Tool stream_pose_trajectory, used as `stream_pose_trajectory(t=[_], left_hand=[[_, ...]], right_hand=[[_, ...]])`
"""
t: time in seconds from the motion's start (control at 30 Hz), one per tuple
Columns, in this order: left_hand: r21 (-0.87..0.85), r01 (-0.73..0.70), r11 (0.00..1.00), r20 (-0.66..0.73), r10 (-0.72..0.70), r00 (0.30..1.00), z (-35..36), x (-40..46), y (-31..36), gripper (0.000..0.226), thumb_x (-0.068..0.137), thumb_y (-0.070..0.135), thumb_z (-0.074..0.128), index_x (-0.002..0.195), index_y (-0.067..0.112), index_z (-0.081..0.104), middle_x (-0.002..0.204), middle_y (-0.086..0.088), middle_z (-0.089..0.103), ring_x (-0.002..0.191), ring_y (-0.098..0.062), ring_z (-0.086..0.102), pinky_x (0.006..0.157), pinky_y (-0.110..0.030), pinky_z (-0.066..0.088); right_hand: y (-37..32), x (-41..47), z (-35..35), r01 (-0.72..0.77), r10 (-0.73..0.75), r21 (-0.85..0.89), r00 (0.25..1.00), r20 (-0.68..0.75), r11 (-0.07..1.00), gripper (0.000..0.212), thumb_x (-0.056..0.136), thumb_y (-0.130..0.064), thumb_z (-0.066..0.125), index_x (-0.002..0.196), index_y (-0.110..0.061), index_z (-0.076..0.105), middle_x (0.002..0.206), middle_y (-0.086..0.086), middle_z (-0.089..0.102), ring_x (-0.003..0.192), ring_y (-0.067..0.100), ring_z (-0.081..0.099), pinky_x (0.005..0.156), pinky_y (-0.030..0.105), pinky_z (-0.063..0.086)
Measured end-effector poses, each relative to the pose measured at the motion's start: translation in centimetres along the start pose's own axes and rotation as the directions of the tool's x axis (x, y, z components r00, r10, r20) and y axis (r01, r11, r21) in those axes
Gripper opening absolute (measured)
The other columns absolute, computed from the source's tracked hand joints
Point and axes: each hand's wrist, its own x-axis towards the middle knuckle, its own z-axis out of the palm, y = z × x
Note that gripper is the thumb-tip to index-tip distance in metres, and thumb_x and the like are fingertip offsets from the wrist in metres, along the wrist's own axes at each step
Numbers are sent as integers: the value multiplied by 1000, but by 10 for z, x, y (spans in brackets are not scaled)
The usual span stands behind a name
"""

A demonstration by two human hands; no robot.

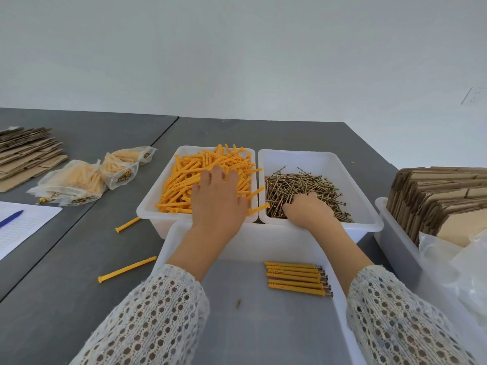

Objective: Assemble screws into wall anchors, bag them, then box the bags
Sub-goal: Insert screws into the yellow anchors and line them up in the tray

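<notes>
A white bin (158,191) holds a heap of yellow wall anchors (181,180); my left hand (217,198) lies flat on the heap with fingers spread. Beside it, a second white bin (350,180) holds brass screws (303,184). My right hand (308,209) is down in the screws with its fingers curled into the pile; whether it holds one is hidden. In the near white tray (168,248), several assembled anchors with screws (296,278) lie in a row on the right side.
Two loose yellow anchors (126,269) lie on the grey table left of the tray. Filled clear bags (79,183) sit at the left, behind a paper sheet with a blue pen (11,218). Flat cardboard (26,151) is stacked far left; a bin of folded boxes (434,204) and empty bags (461,262) stands right.
</notes>
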Motion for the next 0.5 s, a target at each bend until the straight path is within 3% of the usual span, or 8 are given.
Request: stream_pose_trajectory(t=[0.1, 0.2, 0.37, 0.5], left_hand=[[39, 151, 988, 154, -155, 976, 5, -1, -11, 47, 95, 46, 49, 136, 24, 46, 140, -9, 42, 129, -34, 38, 99, -48, 37], [-15, 247, 969, 255, -235, 938, 7, 2, -19, 51, 98, 55, 40, 141, 28, 42, 142, -10, 41, 130, -37, 39, 102, -52, 36], [-63, 241, 968, 269, -217, 938, 8, 5, -23, 48, 99, 54, 39, 140, 28, 43, 139, -9, 48, 127, -35, 44, 100, -50, 41], [-96, 195, 976, 250, -166, 954, 11, 6, -25, 50, 99, 52, 43, 139, 23, 43, 137, -4, 51, 126, -31, 46, 100, -49, 44]], right_hand=[[1, 0, 2, 30, -27, 49, 998, -53, 998, 29, 97, -34, 39, 85, -12, 54, 103, 10, 59, 84, 26, 55, 73, 35, 43], [2, -2, 2, 15, -10, 67, 996, -85, 998, 32, 96, -33, 41, 71, -15, 47, 75, 3, 53, 69, 20, 49, 66, 33, 41], [1, -4, 5, 10, 20, 149, 979, -202, 989, 27, 93, -25, 44, 69, -13, 45, 71, 2, 50, 60, 17, 45, 53, 27, 32], [-1, -6, 7, 137, -43, 243, 934, -354, 960, 26, 94, -17, 44, 70, -14, 36, 78, 4, 43, 60, 16, 36, 51, 28, 27]])
